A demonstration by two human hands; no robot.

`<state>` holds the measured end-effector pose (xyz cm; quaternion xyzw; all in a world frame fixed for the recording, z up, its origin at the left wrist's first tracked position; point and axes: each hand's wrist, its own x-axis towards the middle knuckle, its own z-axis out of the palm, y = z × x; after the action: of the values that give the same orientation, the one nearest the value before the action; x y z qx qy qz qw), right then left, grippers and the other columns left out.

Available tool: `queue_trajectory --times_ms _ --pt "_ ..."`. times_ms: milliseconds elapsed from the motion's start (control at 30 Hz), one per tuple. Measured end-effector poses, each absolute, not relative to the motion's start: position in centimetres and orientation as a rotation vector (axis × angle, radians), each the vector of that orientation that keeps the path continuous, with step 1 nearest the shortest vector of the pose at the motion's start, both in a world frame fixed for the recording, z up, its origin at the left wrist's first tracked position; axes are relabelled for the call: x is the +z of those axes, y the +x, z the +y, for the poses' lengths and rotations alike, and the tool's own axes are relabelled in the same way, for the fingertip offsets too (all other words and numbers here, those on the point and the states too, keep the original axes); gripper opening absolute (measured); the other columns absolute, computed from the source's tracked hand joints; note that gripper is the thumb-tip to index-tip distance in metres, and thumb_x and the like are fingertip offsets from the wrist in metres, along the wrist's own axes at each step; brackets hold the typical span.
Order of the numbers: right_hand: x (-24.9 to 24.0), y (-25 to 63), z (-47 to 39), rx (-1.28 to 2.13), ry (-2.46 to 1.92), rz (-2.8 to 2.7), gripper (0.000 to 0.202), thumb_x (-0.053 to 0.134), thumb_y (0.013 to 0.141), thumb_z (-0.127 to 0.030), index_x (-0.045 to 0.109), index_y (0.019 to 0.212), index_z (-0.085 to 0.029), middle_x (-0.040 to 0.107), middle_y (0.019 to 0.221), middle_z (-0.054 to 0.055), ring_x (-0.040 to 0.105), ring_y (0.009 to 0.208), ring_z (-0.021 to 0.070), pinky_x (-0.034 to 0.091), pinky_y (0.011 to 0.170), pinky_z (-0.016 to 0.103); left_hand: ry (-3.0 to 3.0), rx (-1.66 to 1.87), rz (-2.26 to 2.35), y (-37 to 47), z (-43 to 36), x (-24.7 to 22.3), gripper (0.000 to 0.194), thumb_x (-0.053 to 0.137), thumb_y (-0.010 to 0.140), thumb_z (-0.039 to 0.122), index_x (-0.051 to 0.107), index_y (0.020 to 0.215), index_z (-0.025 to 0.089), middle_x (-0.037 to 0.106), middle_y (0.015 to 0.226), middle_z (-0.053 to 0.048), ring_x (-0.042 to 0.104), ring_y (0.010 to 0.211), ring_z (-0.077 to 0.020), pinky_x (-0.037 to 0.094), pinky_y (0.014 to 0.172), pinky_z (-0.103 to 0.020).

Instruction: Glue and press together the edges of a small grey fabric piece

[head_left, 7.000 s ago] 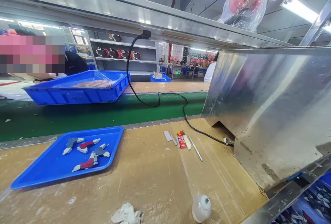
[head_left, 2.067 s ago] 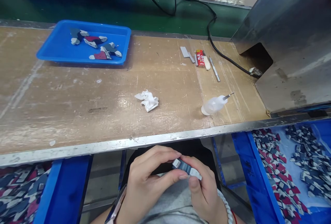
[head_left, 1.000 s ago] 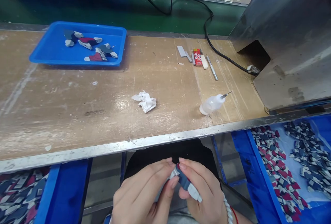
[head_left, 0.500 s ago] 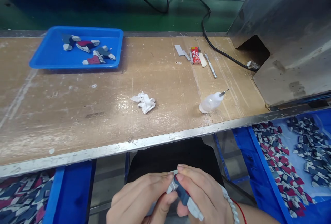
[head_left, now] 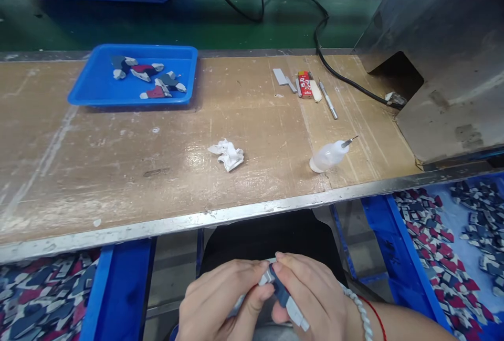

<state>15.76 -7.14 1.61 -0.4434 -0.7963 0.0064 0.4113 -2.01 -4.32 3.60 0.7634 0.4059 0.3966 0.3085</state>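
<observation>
A blue-and-white part point(head_left: 284, 299) is pinched by the left hand point(head_left: 220, 304) and right hand point(head_left: 315, 299); similar parts point(head_left: 147, 75) lie in a tray point(head_left: 90, 89) on the tabletop point(head_left: 118, 157)

The middle of the workbench point(head_left: 118, 173) lies open between the blue tray point(head_left: 94, 86) at far left and the steel housing point(head_left: 444, 57) walling off the right. Only 2 small things interrupt it: a crumpled rag point(head_left: 227, 154) and a glue bottle point(head_left: 328, 155) (tipped over, nozzle up-right). Small tools point(head_left: 305, 84) and a black cable point(head_left: 338, 75) crowd the far right.
</observation>
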Motion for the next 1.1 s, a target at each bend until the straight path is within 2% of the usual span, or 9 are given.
queue_trajectory --times_ms 167,233,300,367,500,667,767,900,1100 --pt "1.8 15.2 -7.7 -0.007 -1.197 -2.046 0.03 0.036 0.106 -0.017 0.065 0.1 -0.01 0.08 0.079 0.012 0.08 0.075 0.0199 0.067 0.07 0.026 2.042 0.96 1.038 -1.9 -4.1 3.5 0.013 0.06 0.099 0.028 0.071 0.104 0.024 0.08 0.095 0.001 0.078 0.088 -0.012 0.059 0.084 -0.013" --pt "1.8 15.2 -7.9 -0.026 -1.234 -2.0 0.032 0.035 0.108 -0.022 0.064 0.102 -0.01 0.08 0.08 0.011 0.08 0.078 0.0186 0.066 0.072 0.023 2.001 0.901 1.051 -2.2 -4.5 3.6 0.028 0.055 0.102 0.039 0.067 0.125 0.026 0.08 0.105 -0.002 0.077 0.096 -0.0156 0.06 0.09 -0.019" --pt "1.7 15.2 -7.9 0.036 -1.224 -1.929 0.033 0.037 0.109 -0.031 0.063 0.106 -0.011 0.08 0.085 0.012 0.08 0.082 0.0178 0.065 0.076 0.022 1.906 0.88 1.067 -2.6 -4.6 3.8 0.053 0.047 0.103 0.055 0.049 0.148 0.025 0.078 0.111 -0.006 0.077 0.1 -0.0191 0.061 0.09 -0.024" --pt "1.6 15.5 -7.7 0.219 -1.193 -1.823 0.033 0.042 0.108 -0.038 0.063 0.111 -0.013 0.079 0.09 0.011 0.079 0.085 0.0173 0.066 0.076 0.022 1.827 0.862 1.052 -3.0 -4.1 3.8 0.061 0.039 0.104 0.06 0.04 0.154 0.026 0.078 0.11 -0.006 0.077 0.098 -0.0195 0.062 0.088 -0.024" --pt "1.2 15.9 -7.2 0.64 -1.095 -1.58 0.036 0.047 0.105 -0.044 0.064 0.122 -0.017 0.073 0.1 0.01 0.076 0.092 0.0168 0.065 0.078 0.024 1.726 0.818 1.017 -3.4 -2.7 3.3 0.039 0.036 0.108 0.048 0.064 0.131 0.032 0.079 0.102 0.0 0.077 0.092 -0.0142 0.06 0.085 -0.018" --pt "0.5 15.9 -7.4 0.816 -1.021 -1.483 0.036 0.052 0.104 -0.044 0.063 0.132 -0.024 0.066 0.108 0.008 0.071 0.093 0.0161 0.063 0.076 0.025 1.611 0.871 0.899 -2.9 -2.2 2.7 0.018 0.055 0.104 0.036 0.069 0.115 0.031 0.074 0.094 0.0 0.073 0.085 -0.0118 0.058 0.077 -0.016" --pt "0.0 15.7 -7.6 0.845 -1.049 -1.437 0.038 0.054 0.102 -0.049 0.064 0.134 -0.031 0.061 0.103 0.005 0.066 0.082 0.0131 0.058 0.066 0.022 1.569 0.893 0.847 -2.5 -2.3 2.5 0.018 0.054 0.105 0.037 0.068 0.112 0.029 0.071 0.097 -0.001 0.069 0.088 -0.0118 0.056 0.079 -0.017" --pt "-0.3 15.3 -7.8 0.917 -1.06 -1.356 0.039 0.055 0.1 -0.052 0.065 0.133 -0.035 0.059 0.096 0.003 0.063 0.077 0.0122 0.054 0.062 0.021 1.561 0.884 0.766 -2.4 -2.2 1.9 0.033 0.065 0.094 0.054 0.067 0.116 0.029 0.07 0.102 -0.001 0.068 0.091 -0.0138 0.057 0.081 -0.02" --pt "-1.0 15.6 -8.4 1.387 -0.957 -1.045 0.04 0.058 0.097 -0.058 0.064 0.127 -0.033 0.064 0.11 0.004 0.064 0.101 0.0171 0.051 0.09 0.029 1.673 0.905 0.759 -3.1 -1.3 0.7 0.028 0.077 0.09 0.035 0.068 0.116 0.028 0.071 0.097 0.0 0.068 0.086 -0.0133 0.056 0.077 -0.021"
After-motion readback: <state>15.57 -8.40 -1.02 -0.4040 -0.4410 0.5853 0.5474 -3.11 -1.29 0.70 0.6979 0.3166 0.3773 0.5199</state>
